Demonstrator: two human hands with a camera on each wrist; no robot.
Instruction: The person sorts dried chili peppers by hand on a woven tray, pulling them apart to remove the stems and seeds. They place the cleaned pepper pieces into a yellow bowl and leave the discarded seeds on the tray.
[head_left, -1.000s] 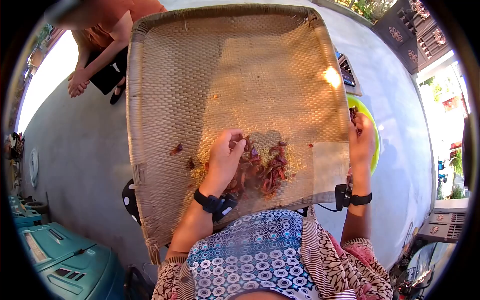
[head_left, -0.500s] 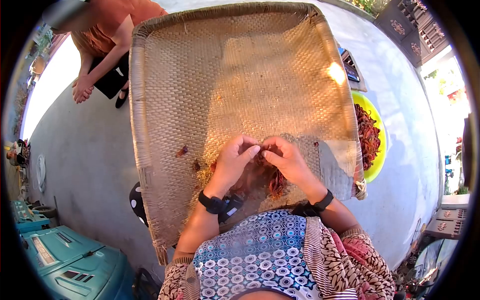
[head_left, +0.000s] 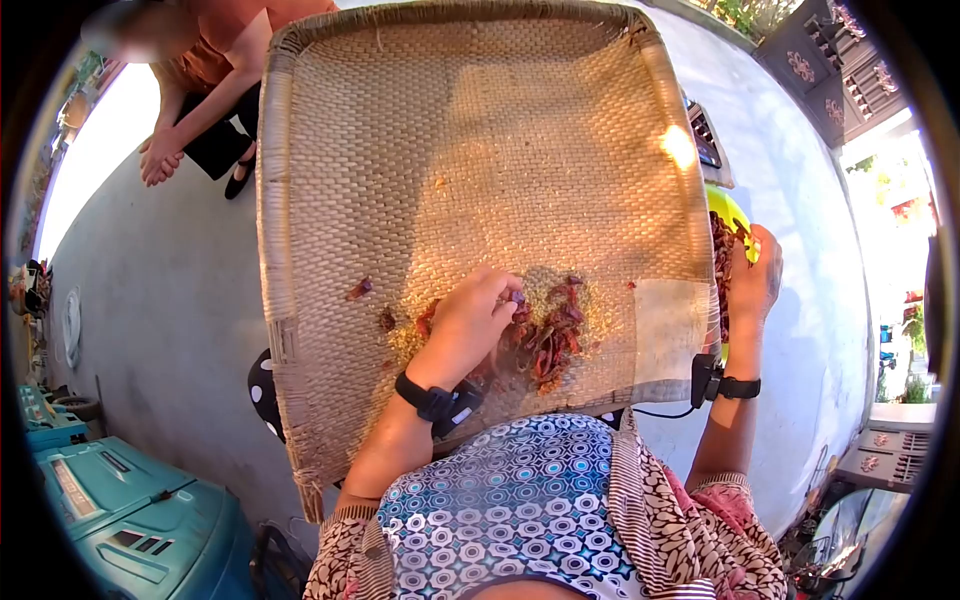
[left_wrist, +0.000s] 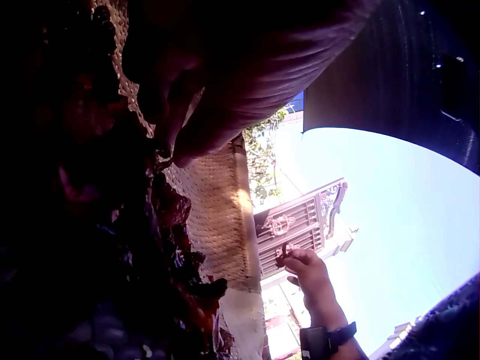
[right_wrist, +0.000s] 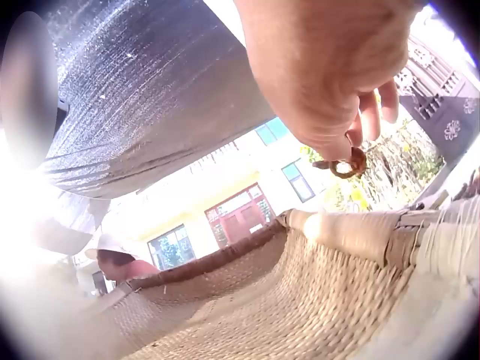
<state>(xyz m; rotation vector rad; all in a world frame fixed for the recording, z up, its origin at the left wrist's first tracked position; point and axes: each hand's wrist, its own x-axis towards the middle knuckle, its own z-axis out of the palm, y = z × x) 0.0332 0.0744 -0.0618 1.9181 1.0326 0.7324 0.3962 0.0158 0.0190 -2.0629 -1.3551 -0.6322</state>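
A large woven tray [head_left: 540,130] lies across the person's lap, with a heap of dark red dried chilies [head_left: 552,345] and scattered yellow seeds [head_left: 600,320] near its close edge. Over that heap, the left hand [head_left: 465,315] has curled fingers and pinches a dried chili [head_left: 517,298] at the fingertips. Past the tray's right rim, the right hand [head_left: 755,280] is raised beside a yellow-green bowl [head_left: 735,210] of more chilies, partly covering it. A curled dried chili [right_wrist: 352,163] is pinched between its thumb and fingers.
Another person [head_left: 215,90] sits with clasped hands beyond the tray's left rim. A teal machine or case [head_left: 150,520] stands at lower left. A phone-like device [head_left: 703,135] lies on a small stand right of the tray. Loose chili bits [head_left: 360,289] lie left of the heap.
Half a second ago both hands met over the heap; the right hand has since gone right to the bowl and now holds a dried chili. The left hand has stayed over the heap.
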